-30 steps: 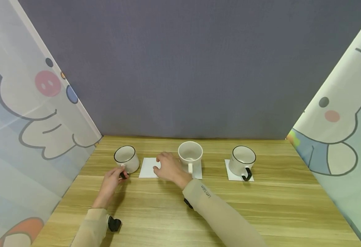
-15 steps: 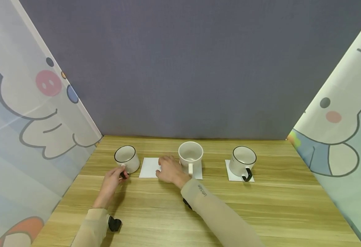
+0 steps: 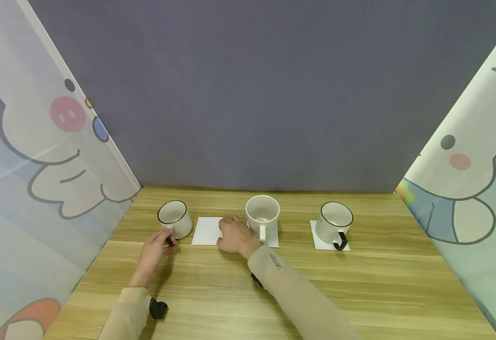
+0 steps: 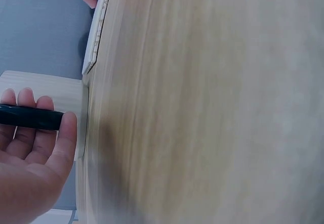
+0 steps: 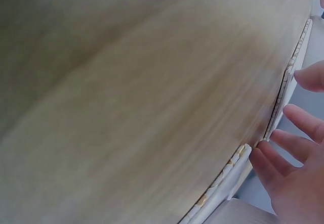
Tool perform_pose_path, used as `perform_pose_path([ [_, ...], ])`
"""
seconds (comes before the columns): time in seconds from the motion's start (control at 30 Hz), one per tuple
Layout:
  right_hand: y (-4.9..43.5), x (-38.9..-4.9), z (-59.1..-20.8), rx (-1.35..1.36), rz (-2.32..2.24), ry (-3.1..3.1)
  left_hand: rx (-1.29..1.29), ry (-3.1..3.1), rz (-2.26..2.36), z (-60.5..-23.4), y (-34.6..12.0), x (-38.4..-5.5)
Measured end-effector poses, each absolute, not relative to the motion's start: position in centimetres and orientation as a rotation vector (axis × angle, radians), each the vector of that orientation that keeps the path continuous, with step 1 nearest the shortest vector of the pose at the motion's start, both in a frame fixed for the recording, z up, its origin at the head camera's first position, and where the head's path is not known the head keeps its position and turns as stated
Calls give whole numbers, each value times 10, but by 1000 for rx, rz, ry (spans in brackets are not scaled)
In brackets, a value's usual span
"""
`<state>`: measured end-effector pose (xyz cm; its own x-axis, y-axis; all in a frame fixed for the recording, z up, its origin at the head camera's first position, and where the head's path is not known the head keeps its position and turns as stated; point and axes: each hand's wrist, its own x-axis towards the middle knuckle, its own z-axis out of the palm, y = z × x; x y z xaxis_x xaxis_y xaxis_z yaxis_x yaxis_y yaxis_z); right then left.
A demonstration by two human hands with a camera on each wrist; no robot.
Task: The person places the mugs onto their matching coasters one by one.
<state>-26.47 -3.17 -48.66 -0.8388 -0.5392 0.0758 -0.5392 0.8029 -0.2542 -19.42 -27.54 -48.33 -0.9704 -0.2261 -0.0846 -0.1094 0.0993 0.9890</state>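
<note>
At the left of the head view, my left hand holds the black handle of a white mug with a dark rim. That mug stands upright on the wooden table, beside a bare white square coaster. My right hand lies low over the coaster's right side, just left of a plain white mug. In the right wrist view its fingers are spread and fairly straight, tips at the coaster's edge. The head view hides those fingertips behind the hand.
The middle mug stands on its own white coaster. Farther right, another dark-rimmed mug with a black handle sits on a coaster. A grey partition rises behind the table, and cartoon-printed panels flank it.
My right hand has shifted slightly to the right and its thumb has drawn in toward the fingers. My left hand keeps its hold on the mug handle; the mugs stay put.
</note>
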Motion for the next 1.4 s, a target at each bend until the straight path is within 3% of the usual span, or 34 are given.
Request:
perform_pose_path([
  [1.4,-29,-263,-485,-745,-659,2920,231,-2237,-2061,-477,-278,-192],
])
